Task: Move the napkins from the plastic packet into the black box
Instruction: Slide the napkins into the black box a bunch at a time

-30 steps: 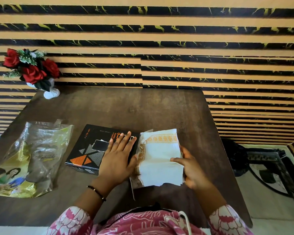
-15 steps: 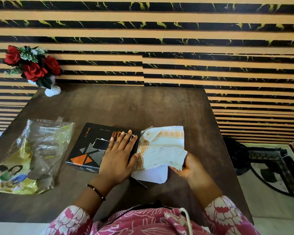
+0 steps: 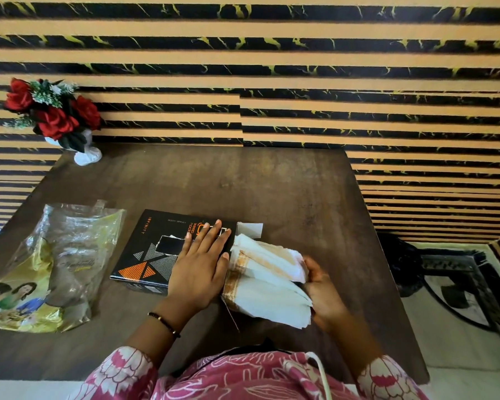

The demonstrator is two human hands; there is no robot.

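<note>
On the dark brown wooden bench (image 3: 271, 192), far-left corner, a white vase of red artificial roses (image 3: 55, 119) stands against the black-and-tan striped wall (image 3: 329, 82). Left side: crinkled clear-and-yellow plastic packet (image 3: 52, 269) with printed figures, lying flat and slack, well apart from the rest. Centre: flat rectangular black cardboard box (image 3: 156, 249), matte, with orange and grey triangle print and small white lettering. Left hand (image 3: 199, 267) lies palm-down on the box's right end, fingers (image 3: 211, 235) straight and slightly spread, covering part of the print; a thin black bracelet (image 3: 165, 324) sits on the wrist. Just right of the box, touching its open end, a stack of white paper napkins with tan embossed border (image 3: 266, 281), soft, layered, fanned and tilted. Right hand (image 3: 323, 290) grips the stack's right edge, fingers curled under and mostly hidden, thumb on top. A small white flap (image 3: 250, 230) sticks out behind the napkins. Pink floral sleeves (image 3: 119, 373) at bottom. Right of the bench, a black metal stand (image 3: 444, 269) on pale floor.
</note>
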